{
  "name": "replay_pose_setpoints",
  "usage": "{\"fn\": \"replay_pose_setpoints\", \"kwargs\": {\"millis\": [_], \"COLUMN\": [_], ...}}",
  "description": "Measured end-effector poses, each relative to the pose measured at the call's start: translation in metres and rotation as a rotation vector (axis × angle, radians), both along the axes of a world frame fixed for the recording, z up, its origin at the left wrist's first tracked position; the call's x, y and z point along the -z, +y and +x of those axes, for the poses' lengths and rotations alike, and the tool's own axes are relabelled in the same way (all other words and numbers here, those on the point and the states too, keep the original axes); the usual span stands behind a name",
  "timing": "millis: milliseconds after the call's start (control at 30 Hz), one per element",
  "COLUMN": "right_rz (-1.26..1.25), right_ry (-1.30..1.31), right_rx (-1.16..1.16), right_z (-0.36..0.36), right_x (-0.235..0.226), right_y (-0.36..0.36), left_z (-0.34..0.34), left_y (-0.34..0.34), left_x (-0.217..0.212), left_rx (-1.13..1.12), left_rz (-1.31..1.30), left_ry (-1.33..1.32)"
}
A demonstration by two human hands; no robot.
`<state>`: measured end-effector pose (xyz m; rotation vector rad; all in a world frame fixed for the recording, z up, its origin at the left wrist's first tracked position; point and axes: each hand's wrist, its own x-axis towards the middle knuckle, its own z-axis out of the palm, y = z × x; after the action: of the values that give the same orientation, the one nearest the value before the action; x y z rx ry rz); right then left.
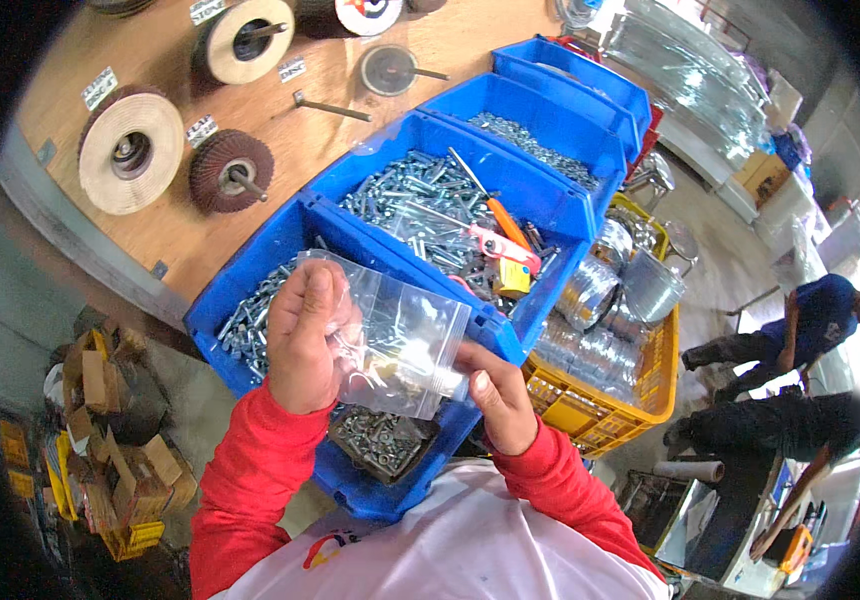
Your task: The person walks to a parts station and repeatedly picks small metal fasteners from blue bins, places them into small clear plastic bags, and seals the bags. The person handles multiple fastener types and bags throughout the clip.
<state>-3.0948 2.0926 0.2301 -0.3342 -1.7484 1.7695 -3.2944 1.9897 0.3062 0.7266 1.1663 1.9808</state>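
Between my hands I hold a clear zip-lock plastic bag point(405, 335) with a few small parts inside, too blurred to name. My left hand point(312, 335) is closed on one end of the bag. The fingers of my right hand point(498, 395) pinch its other end, beside the zip strip. Below the bag lies a blue bin point(212, 262) of bolts, with a small dark tray point(387, 445) of nuts and washers near me. In the bin beyond, among more bolts, rest an orange-handled screwdriver point(507, 222) and a tool with a pink handle point(503, 248).
More blue bins point(590, 80) run away to the right. A yellow crate point(590, 405) of wrapped metal parts stands beside them. A wooden board point(165, 240) carries mounted grinding discs point(128, 150). Two people point(795, 330) stand at the right. Cardboard boxes point(135, 480) sit at the lower left.
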Motion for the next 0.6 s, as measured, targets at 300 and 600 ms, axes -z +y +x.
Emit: {"fn": "replay_pose_setpoints", "kwargs": {"millis": [300,600], "right_rz": [0.290,0.683], "right_ry": [-0.237,-0.279], "right_rx": [0.476,0.291], "right_z": [0.017,0.022], "right_x": [-0.030,-0.036], "right_y": [-0.014,-0.037], "left_z": [0.005,0.059], "left_y": [0.026,-0.014], "left_x": [-0.001,0.020], "left_rx": [-0.588,0.155], "left_rz": [-0.170,-0.261], "left_ry": [1.015,0.803]}}
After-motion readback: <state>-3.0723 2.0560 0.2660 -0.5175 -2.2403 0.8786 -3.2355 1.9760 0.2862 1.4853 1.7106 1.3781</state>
